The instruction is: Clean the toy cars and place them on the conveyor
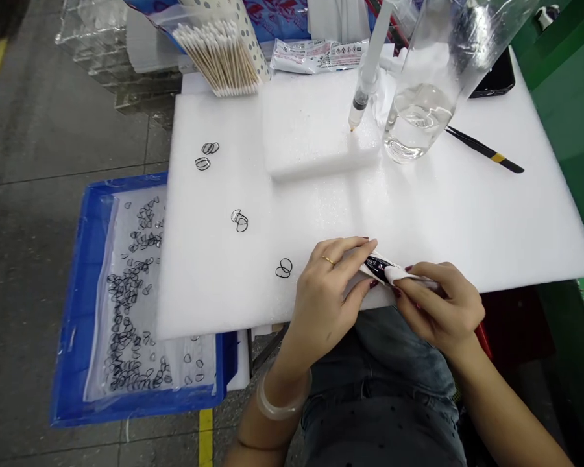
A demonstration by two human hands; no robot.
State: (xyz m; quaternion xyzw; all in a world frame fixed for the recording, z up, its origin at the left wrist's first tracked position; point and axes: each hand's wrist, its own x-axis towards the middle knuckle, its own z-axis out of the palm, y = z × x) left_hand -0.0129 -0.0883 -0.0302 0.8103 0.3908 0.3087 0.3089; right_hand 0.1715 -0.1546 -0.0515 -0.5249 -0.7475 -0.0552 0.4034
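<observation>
My left hand (pixel 331 292) pinches a small glossy black part (pixel 377 266) at the near edge of the white foam sheet (pixel 321 214). My right hand (pixel 440 308) holds a white wipe (pixel 400 275) pressed against that part. Both hands meet just above my lap. Pairs of thin black rings lie on the foam: one pair (pixel 283 268) just left of my left hand, another (pixel 240 220) further up, and more (pixel 207 155) near the far left.
A blue tray (pixel 78 311) of several black rings sits low on the left. On the foam stand a raised foam block (pixel 316 130), a syringe (pixel 365 91), a clear bottle of liquid (pixel 418 110), black tweezers (pixel 484 150), cotton swabs (pixel 221 58) and a phone (pixel 496 78).
</observation>
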